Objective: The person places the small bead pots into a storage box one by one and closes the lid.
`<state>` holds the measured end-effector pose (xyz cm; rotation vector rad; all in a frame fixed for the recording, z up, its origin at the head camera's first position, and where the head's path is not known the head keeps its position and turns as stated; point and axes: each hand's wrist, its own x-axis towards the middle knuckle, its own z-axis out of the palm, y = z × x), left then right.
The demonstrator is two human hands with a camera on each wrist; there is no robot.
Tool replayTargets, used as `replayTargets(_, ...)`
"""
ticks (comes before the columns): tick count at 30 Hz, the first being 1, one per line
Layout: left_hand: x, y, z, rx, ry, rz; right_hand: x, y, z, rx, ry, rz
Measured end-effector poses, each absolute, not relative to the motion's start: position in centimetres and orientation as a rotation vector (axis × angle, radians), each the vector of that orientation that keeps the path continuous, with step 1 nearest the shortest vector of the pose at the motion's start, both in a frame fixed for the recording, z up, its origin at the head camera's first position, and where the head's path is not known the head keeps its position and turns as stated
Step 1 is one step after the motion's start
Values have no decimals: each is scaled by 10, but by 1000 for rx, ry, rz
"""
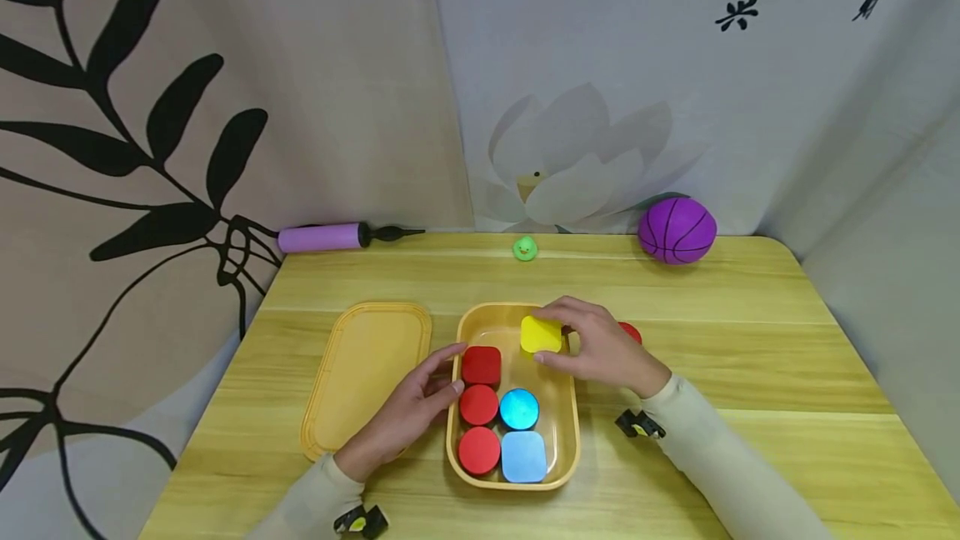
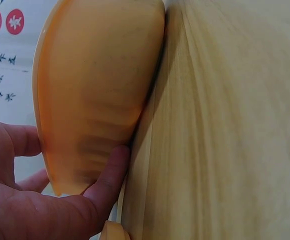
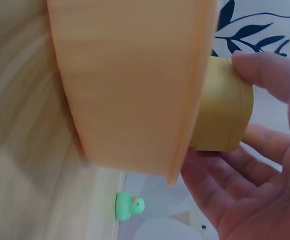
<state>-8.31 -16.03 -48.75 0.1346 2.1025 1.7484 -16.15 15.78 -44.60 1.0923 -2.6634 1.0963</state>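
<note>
A yellow-orange tray (image 1: 558, 440) stands on the table, holding a red rounded-square block (image 1: 481, 366), two round red blocks (image 1: 478, 405), a round blue block (image 1: 519, 409) and a blue rounded-square block (image 1: 523, 457). My right hand (image 1: 596, 344) grips a yellow rounded-square block (image 1: 541, 335) between thumb and fingers at the tray's far right part. In the right wrist view that block (image 3: 222, 105) rises above the tray's rim. My left hand (image 1: 408, 407) touches the tray's left side; its fingers rest against the outer wall (image 2: 95, 90) in the left wrist view.
A flat yellow-orange lid (image 1: 375, 365) lies left of the tray. Part of a red object (image 1: 631, 332) shows behind my right hand. Along the table's back edge are a purple hand pump (image 1: 322, 237), a green toy duck (image 1: 525, 248) and a purple ball (image 1: 677, 230), before a fabric backdrop.
</note>
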Motion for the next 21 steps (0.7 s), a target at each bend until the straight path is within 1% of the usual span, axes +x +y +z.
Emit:
replayTargets(8, -83, -160, -488, 133, 2110, 1742, -157, 140, -452, 1175, -2741, 967)
replayTargets(21, -83, -160, -487, 125, 2097, 1750, -149, 127, -465, 1171, -2878, 843)
